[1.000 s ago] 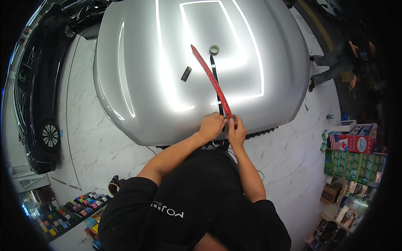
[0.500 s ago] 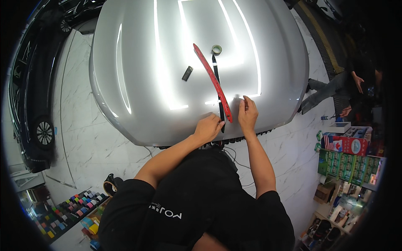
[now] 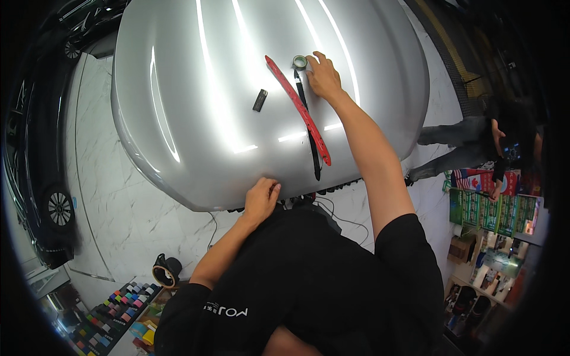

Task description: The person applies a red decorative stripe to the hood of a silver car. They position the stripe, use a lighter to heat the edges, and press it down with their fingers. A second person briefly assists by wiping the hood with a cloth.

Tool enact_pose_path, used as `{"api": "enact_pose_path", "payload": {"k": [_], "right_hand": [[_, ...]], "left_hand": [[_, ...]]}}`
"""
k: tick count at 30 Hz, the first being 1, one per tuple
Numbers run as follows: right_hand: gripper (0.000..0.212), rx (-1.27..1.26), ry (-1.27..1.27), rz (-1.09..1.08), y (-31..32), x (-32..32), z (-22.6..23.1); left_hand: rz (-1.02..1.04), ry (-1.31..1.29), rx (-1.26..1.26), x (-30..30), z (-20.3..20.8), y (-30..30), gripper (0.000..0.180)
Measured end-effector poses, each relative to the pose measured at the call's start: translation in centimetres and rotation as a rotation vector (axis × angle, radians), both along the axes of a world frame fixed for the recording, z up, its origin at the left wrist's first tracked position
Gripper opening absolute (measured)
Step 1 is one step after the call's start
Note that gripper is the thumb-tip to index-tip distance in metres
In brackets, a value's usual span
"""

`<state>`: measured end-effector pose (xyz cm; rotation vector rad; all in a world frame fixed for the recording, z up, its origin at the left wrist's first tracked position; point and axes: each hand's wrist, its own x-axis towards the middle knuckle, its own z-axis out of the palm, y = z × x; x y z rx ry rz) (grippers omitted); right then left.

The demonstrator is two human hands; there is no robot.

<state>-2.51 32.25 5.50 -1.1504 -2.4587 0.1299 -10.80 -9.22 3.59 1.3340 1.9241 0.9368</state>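
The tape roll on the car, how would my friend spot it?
Find the big silver hood, then the long red strip lying on it. Just right of that strip's far end, beside the person's right hand, sits the small greenish tape roll. It's the ring with a hole; its neighbours, the red strip and a black strip, are long and thin.

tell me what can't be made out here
In the head view:
Black strip: part hidden under the red strip.
Silver hood: far end cut off by the top edge.
Left hand: palm hidden by its own back.
Tape roll: whether right hand touches it, too small to tell.
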Motion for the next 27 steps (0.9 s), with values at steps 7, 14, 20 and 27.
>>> {"api": "enact_pose_path", "payload": {"k": [7, 14, 20, 27], "right_hand": [[0.025, -0.194, -0.049, -0.106, 0.0, 0.7, 0.5], [0.040, -0.118, -0.120, 0.022, -1.6, -1.5, 1.6], [0.026, -0.258, -0.062, -0.117, -1.8, -1.9, 2.4], [0.027, -0.576, 0.827, -0.231, -9.4, 6.7, 5.3]], "left_hand": [[0.010, -0.077, -0.021, -1.4, -0.2, -0.7, 0.019], [-0.122, -0.067, -0.004, -2.1, 0.3, 2.2, 0.020], [-0.231, 0.086, 0.178, 1.6, -2.6, 5.2, 0.022], [-0.224, 0.242, 0.313, 6.7, -4.6, 8.6, 0.025]]}}
